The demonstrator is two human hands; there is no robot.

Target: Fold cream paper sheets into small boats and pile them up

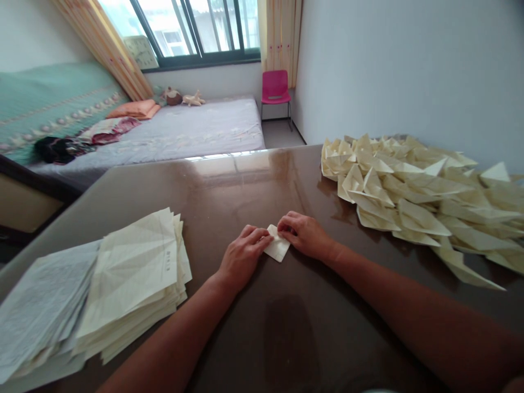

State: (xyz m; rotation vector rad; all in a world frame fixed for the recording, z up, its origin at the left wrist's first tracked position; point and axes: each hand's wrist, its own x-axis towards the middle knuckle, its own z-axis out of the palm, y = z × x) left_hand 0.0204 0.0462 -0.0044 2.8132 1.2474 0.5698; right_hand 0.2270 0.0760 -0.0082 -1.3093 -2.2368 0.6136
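A small cream piece of folded paper (279, 249) lies on the brown tabletop, roughly diamond-shaped. My left hand (248, 248) presses its left corner, fingers together on the paper. On the upper right edge, my right hand (302, 232) pinches the paper with curled fingers. To the right spreads a large heap of folded paper boats (409, 191). On the left sits a stack of cream paper sheets (135, 262), the top one creased, beside a stack of greyish printed sheets (49, 300).
The glossy brown table (233, 196) reaches toward a bed (213, 123) with pillows and soft toys. A pink chair (275, 87) stands by the far wall under the window (196, 30). A white wall (401, 71) runs along the right.
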